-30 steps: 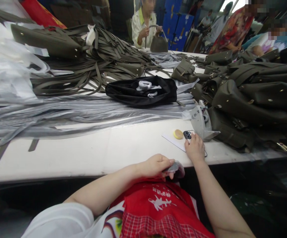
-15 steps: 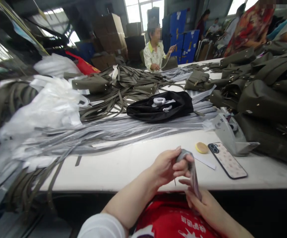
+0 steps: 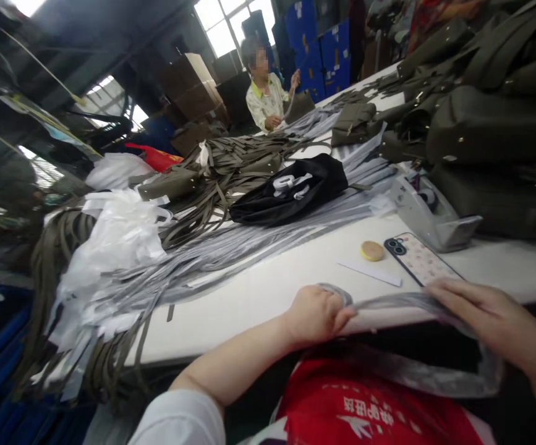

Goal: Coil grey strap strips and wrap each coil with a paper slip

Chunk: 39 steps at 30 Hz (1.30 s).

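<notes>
A grey strap in a clear plastic sleeve [image 3: 392, 301] stretches between my hands above the table's front edge. My left hand [image 3: 316, 314] is closed around one end, where a small loop sticks out past the fingers. My right hand [image 3: 485, 315] grips it farther right, thumb and fingers pressed together. From there the plastic-covered length droops in a loop over my red apron [image 3: 355, 402]. Just beyond my hands lie a phone in a patterned case [image 3: 423, 259], a round yellow-edged disc [image 3: 372, 250] and a thin white strip [image 3: 370, 273].
A tape dispenser [image 3: 434, 213] stands at right before piled olive bags [image 3: 494, 136]. A black bag [image 3: 290, 188] lies on plastic-sleeved straps [image 3: 230, 247] mid-table. White plastic [image 3: 114, 247] and olive straps [image 3: 54, 272] hang at left. A co-worker [image 3: 268, 93] sits across the table [image 3: 230, 309].
My hands have drawn apart, the right one moving to the right, and the strap now spans between them. The camera view has tilted and turned.
</notes>
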{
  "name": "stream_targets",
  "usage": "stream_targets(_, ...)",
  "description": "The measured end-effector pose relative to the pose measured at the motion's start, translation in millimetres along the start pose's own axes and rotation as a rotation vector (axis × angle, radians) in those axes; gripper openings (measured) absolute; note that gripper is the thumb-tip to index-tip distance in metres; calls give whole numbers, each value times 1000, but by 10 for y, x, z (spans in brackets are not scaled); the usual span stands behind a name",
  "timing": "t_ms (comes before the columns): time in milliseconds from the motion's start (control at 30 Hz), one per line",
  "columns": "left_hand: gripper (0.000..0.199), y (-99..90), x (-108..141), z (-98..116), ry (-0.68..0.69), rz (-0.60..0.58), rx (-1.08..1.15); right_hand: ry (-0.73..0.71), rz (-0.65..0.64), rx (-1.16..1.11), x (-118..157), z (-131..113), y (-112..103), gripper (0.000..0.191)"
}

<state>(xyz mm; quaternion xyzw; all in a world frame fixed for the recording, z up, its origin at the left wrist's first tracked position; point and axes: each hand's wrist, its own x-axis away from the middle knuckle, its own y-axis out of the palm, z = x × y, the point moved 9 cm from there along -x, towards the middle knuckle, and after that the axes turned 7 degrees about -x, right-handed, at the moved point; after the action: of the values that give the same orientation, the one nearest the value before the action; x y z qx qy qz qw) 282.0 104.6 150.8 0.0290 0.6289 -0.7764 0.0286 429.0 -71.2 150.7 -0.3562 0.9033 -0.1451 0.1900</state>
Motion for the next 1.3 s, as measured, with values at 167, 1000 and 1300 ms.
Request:
stream_targets(167, 71, 291, -222, 409, -302, -568, 863, -126, -189, 107, 147, -238, 363, 58)
stream_targets(1000, 58, -38, -717, 82, 249, 68, 297, 453, -195, -392, 322, 7, -127, 43)
stream_targets(1300, 68, 542, -593, 411, 58, -706, 1328, 335, -166, 123, 283, 188, 206, 52)
